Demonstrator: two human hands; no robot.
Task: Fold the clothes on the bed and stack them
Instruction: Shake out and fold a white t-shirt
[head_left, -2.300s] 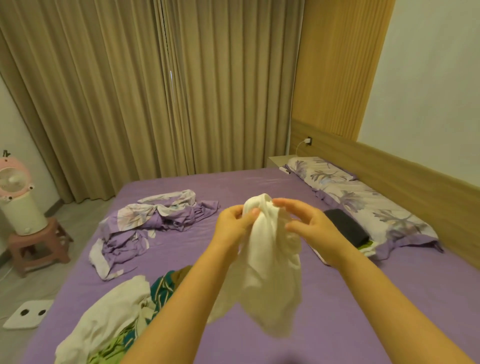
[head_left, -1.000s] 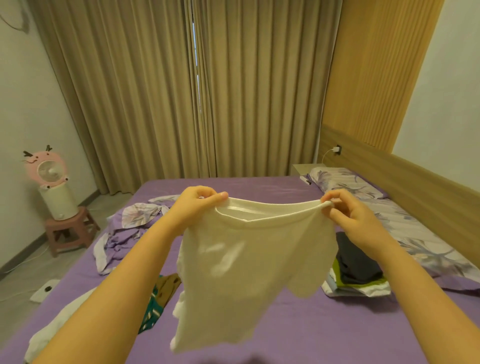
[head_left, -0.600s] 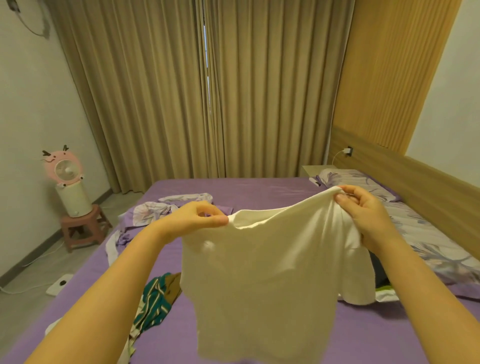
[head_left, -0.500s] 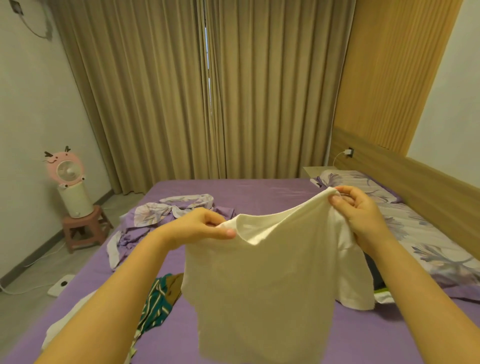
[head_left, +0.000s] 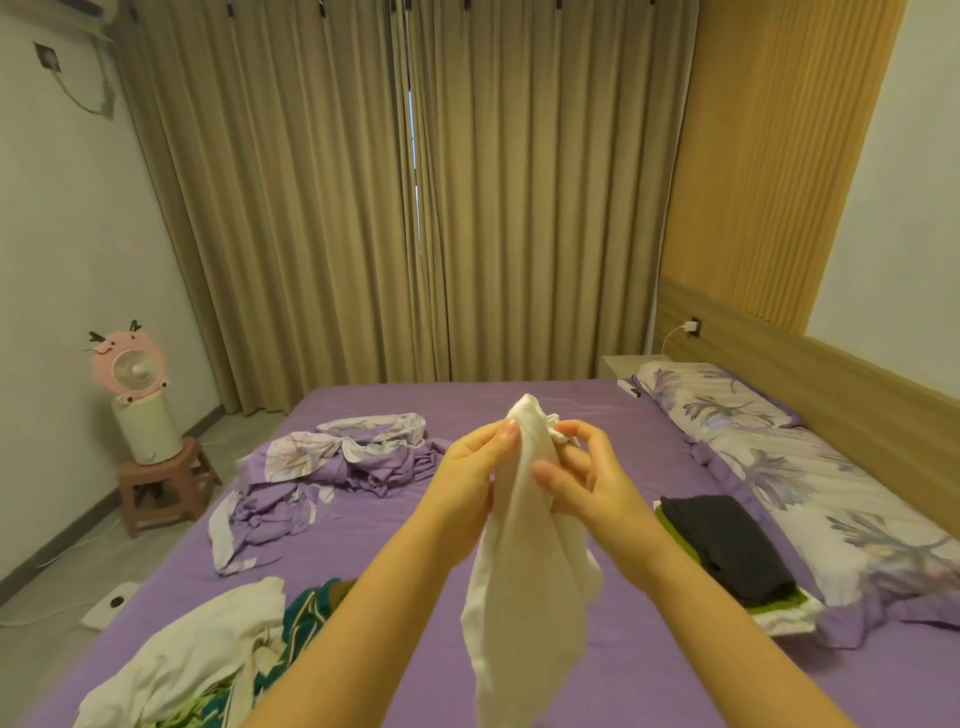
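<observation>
A cream-white T-shirt (head_left: 524, 582) hangs in the air over the purple bed (head_left: 613, 467), gathered into a narrow bunch. My left hand (head_left: 475, 470) pinches its top on the left side. My right hand (head_left: 582, 478) pinches the same top from the right, the two hands close together. A stack of folded clothes (head_left: 727, 551), dark on top with green and white beneath, lies on the bed to the right. A heap of unfolded clothes (head_left: 208, 660), white and green striped, lies at the lower left.
A crumpled purple floral sheet (head_left: 337, 467) lies at the bed's far left. Floral pillows (head_left: 789, 467) run along the wooden headboard (head_left: 831, 395) on the right. A pink fan (head_left: 132, 395) on a stool stands on the floor at left. Curtains hang behind the bed.
Half a second ago the shirt was spread wide between my hands. My hands have come together and the shirt now hangs bunched.
</observation>
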